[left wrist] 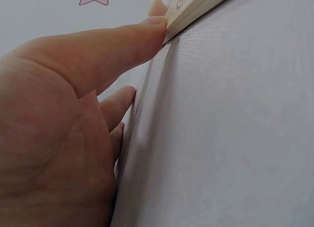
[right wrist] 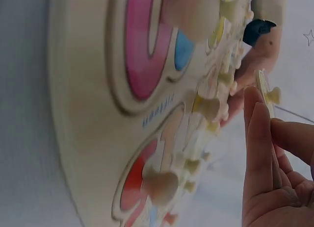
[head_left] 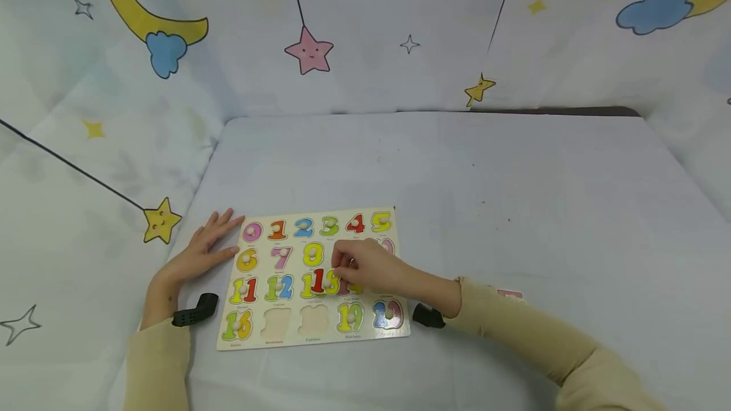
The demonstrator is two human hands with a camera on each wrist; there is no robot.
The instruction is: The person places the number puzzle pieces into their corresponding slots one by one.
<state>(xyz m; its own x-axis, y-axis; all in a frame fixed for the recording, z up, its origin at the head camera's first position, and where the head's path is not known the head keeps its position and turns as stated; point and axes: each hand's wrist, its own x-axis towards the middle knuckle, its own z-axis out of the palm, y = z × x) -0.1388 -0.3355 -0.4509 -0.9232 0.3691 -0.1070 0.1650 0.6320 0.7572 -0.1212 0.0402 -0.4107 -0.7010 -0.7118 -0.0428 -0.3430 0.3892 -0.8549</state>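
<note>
A wooden number puzzle board (head_left: 259, 341) lies on the white table with knobbed number pieces in its slots. My right hand (head_left: 365, 265) is over the board's middle and pinches a knobbed puzzle piece (head_left: 318, 281) that shows a red 1 and a yellowish digit. In the right wrist view this puzzle piece (right wrist: 263, 87) is tilted between thumb and fingers, raised off the board. My left hand (head_left: 205, 251), fingers extended, touches the board's left edge; its thumb (left wrist: 122, 48) meets the wooden edge in the left wrist view. Two bare recesses (head_left: 276, 324) show in the bottom row.
Another pinkish-red piece (head_left: 511, 295) lies on the table to the right, partly covered by the right sleeve (head_left: 514, 328). Dark wrist cameras (head_left: 197, 311) are strapped to both wrists. A cloth backdrop with moons and stars (head_left: 309, 51) rises behind and left of the table.
</note>
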